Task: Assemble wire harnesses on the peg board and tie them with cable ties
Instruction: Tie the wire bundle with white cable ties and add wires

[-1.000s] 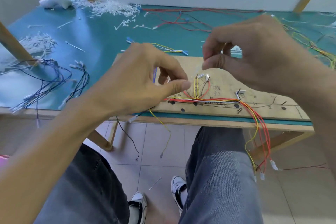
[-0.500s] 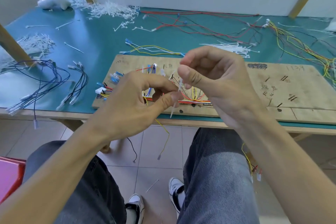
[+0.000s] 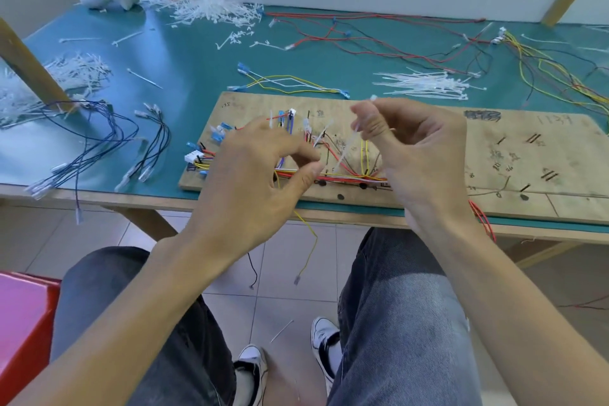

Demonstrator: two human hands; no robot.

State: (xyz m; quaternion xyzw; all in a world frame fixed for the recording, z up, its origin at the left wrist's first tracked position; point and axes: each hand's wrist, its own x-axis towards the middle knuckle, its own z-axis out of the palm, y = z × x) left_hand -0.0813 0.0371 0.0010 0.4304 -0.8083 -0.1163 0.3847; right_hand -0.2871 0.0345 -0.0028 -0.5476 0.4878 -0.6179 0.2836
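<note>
Head view: my right hand (image 3: 412, 155) is pinching the cable tie (image 3: 346, 152), its grip now pulling apart from my left hand (image 3: 250, 181) and dropping toward the wire harness (image 3: 349, 177) on the peg board (image 3: 527, 158). I cannot tell whether my left grip is holding anything. Threading is probably coming next.

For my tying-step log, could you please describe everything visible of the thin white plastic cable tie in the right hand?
The thin white plastic cable tie is a slim, blurred strip. The right hand pinches it near its top end; it slants down-left above the wooden peg board towards the left hand, whose contact with it is unclear.
</note>
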